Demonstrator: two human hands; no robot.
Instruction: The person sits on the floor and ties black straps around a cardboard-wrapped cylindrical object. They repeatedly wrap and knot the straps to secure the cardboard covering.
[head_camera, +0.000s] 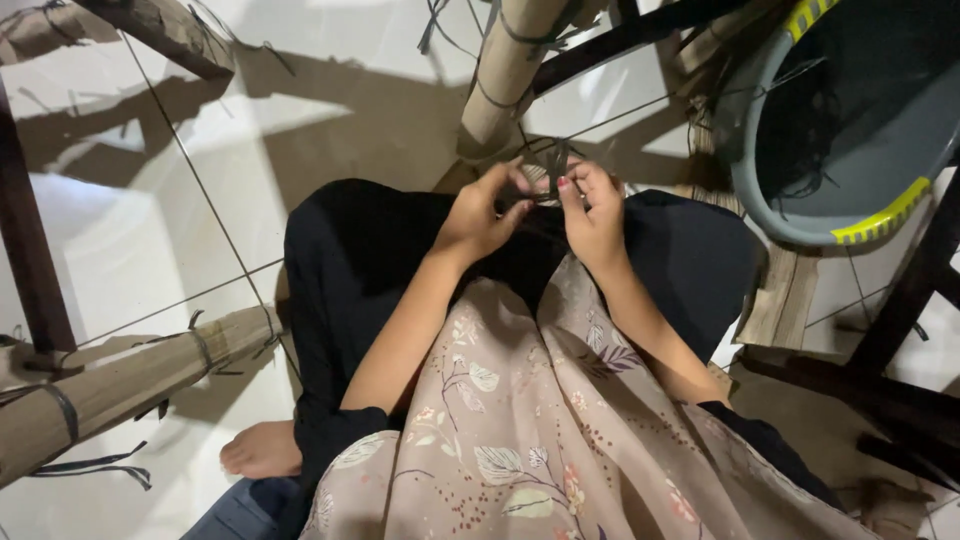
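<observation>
Where the black-trousered lap ends, a thin dark strip (545, 172) is pinched between left hand (480, 215) and right hand (592, 215), both closed narrowly on it, just below a bamboo pole (505, 75). A grey basin (790, 205) is seen alongside.

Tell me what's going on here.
A person sits on a tiled floor, both hands raised over the lap. The left hand and right hand pinch a thin dark strip between the fingertips, close together. A thick wooden pole stands just beyond the hands, another pole lies to the person's left, both bound with dark strips. A grey basin holding dark strands sits to the right.
</observation>
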